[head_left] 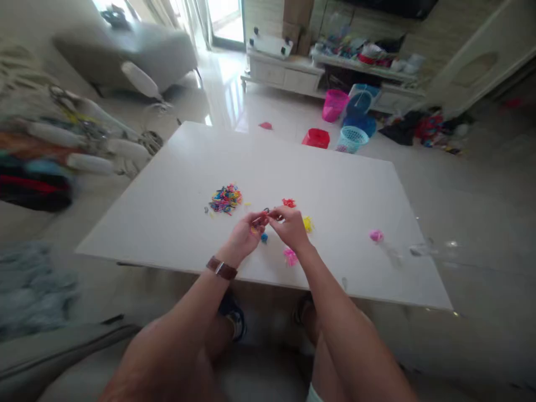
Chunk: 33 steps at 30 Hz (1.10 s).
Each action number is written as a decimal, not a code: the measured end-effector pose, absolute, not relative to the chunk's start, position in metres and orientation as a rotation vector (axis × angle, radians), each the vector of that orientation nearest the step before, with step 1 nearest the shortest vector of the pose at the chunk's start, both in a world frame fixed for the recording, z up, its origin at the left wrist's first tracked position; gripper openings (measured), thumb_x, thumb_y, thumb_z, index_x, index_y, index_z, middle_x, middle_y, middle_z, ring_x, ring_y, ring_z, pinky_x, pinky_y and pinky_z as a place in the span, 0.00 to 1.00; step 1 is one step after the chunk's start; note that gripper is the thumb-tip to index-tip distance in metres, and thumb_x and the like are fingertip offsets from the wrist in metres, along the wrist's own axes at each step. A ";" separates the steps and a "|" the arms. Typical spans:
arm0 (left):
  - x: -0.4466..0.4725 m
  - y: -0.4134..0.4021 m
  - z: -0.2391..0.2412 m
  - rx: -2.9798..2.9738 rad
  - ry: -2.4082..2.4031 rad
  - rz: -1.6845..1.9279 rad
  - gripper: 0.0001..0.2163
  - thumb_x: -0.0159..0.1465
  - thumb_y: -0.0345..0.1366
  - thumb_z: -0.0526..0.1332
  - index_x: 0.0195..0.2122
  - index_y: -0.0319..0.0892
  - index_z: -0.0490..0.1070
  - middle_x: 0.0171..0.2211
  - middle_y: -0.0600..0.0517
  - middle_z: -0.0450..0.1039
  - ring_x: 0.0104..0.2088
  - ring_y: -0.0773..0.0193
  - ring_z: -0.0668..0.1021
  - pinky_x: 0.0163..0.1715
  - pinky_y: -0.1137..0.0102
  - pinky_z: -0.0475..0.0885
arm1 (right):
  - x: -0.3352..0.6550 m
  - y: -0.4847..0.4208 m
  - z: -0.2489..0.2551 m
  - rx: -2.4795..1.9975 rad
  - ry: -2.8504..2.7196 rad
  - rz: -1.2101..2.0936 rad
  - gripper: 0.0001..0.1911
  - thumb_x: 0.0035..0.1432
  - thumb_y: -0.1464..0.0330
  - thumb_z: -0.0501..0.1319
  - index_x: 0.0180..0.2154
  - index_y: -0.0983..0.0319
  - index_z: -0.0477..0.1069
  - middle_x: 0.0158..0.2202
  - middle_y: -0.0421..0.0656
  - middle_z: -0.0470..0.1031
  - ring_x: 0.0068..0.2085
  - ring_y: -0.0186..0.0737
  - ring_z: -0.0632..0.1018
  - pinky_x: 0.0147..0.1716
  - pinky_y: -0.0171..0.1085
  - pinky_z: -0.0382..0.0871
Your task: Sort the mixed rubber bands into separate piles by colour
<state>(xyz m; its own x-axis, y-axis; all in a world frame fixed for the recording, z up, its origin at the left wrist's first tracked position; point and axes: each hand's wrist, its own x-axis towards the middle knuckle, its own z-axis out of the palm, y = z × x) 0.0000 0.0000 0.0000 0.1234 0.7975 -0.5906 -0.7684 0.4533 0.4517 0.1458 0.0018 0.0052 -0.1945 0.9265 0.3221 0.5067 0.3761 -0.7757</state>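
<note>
Small coloured pieces (255, 229): a few, lying in the left palm and at the fingers; exact count and form too small to tell; located above the surface, left of its middle and closer to the near edge than the far edge.
Left hand (247, 231): palm turned up, fingers curled, grasping the small coloured pieces.
Right hand (290, 224): thumb and fingertips drawn together at the left fingertips; cannot tell whether a piece is pinched between them.
Blue heap (264, 238): small, just beside the left hand, on its near-edge side.
Red heap (288, 202): just beyond the right hand, toward the far edge.
Yellow heap (308, 224): just right of the right hand, partly hidden by it.
Pink heap (290, 257): near the near edge, left of the right forearm.
Mixed heap (226, 199): largest, many colours, toward the left edge from the hands; a few stray pieces beside it.
Pink item (376, 235): alone, well apart, toward the near right corner; kind unclear.
Surface (259, 162): white, carrying all the heaps.
Wristband (221, 268): brown, on the left wrist.
Floor beyond far edge: red bin (316, 138), pink bin (335, 105), light-blue basket (352, 139).
</note>
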 end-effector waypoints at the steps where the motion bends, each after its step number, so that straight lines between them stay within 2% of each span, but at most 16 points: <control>1: 0.000 0.000 0.000 0.041 0.883 1.149 0.10 0.62 0.22 0.58 0.27 0.33 0.76 0.27 0.48 0.77 0.28 0.71 0.78 0.27 0.80 0.71 | 0.145 0.003 0.005 -1.261 -1.834 0.680 0.05 0.55 0.75 0.64 0.31 0.61 0.78 0.29 0.41 0.79 0.33 0.38 0.78 0.36 0.35 0.71; 6: 0.002 0.002 0.002 0.043 0.872 1.161 0.08 0.61 0.21 0.61 0.28 0.36 0.76 0.28 0.49 0.77 0.29 0.71 0.78 0.30 0.80 0.72 | 0.141 0.007 0.004 -1.292 -1.813 0.734 0.05 0.54 0.75 0.63 0.29 0.60 0.77 0.28 0.40 0.79 0.31 0.37 0.78 0.35 0.35 0.71; 10: 0.002 0.003 0.000 0.066 0.895 1.185 0.07 0.61 0.20 0.63 0.27 0.35 0.76 0.27 0.50 0.76 0.28 0.73 0.76 0.31 0.80 0.71 | 0.141 0.008 0.003 -1.319 -1.732 0.794 0.04 0.55 0.74 0.63 0.32 0.60 0.76 0.27 0.39 0.79 0.30 0.36 0.79 0.34 0.35 0.73; 18: 0.005 0.000 -0.005 0.253 0.908 1.242 0.04 0.61 0.25 0.68 0.29 0.34 0.78 0.28 0.49 0.77 0.29 0.73 0.76 0.32 0.79 0.70 | 0.141 0.008 0.006 -1.345 -1.611 0.848 0.04 0.54 0.71 0.65 0.34 0.60 0.76 0.27 0.38 0.79 0.29 0.36 0.80 0.33 0.35 0.74; 25: 0.005 0.000 -0.004 0.216 0.972 1.260 0.07 0.60 0.20 0.66 0.25 0.33 0.78 0.26 0.49 0.75 0.27 0.74 0.74 0.32 0.78 0.68 | 0.137 0.004 0.009 -1.331 -1.614 0.861 0.05 0.53 0.72 0.64 0.34 0.60 0.75 0.26 0.38 0.78 0.28 0.36 0.78 0.32 0.35 0.73; 33: 0.000 0.004 -0.007 0.314 1.001 1.286 0.06 0.54 0.24 0.72 0.24 0.34 0.77 0.25 0.49 0.74 0.26 0.72 0.72 0.30 0.75 0.66 | 0.134 0.006 0.008 -1.319 -1.570 0.922 0.06 0.52 0.71 0.63 0.35 0.59 0.74 0.25 0.37 0.75 0.28 0.35 0.77 0.31 0.34 0.70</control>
